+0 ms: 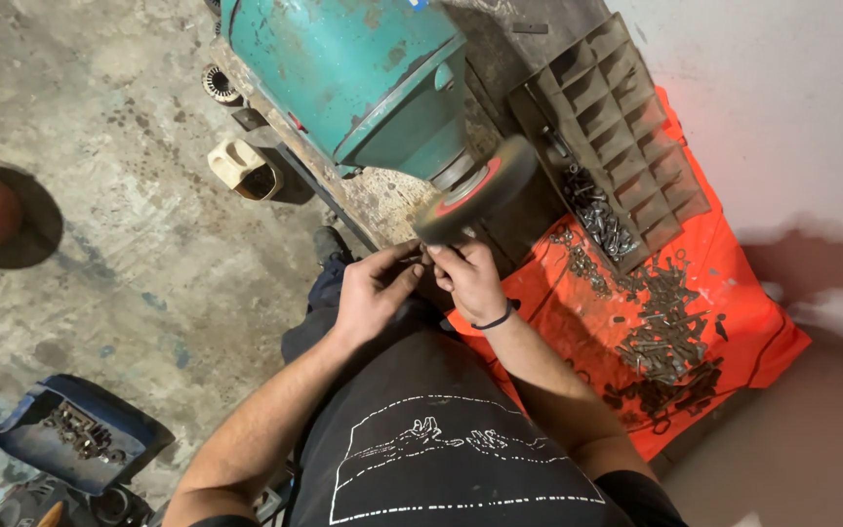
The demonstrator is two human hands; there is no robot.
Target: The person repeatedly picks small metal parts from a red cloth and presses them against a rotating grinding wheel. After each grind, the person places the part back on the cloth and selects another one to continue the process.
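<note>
Near the centre of the frame, both hands were brought together just under the round wire wheel (477, 191) of a teal bench grinder (363, 78). The left hand (373, 293) was curled narrow, fingertips pinched toward the right hand (468, 278), whose fingers were likewise closed; a small part seemed to be held between them, but it was too small to be made out. A dark band was worn on the right wrist. To the right, loose bolts (665, 342) were scattered over an orange sheet (753, 332), beside a compartmented tray (626, 127). At lower left, a blue box (80, 434) of hardware was seen on the concrete floor (129, 195).
</note>
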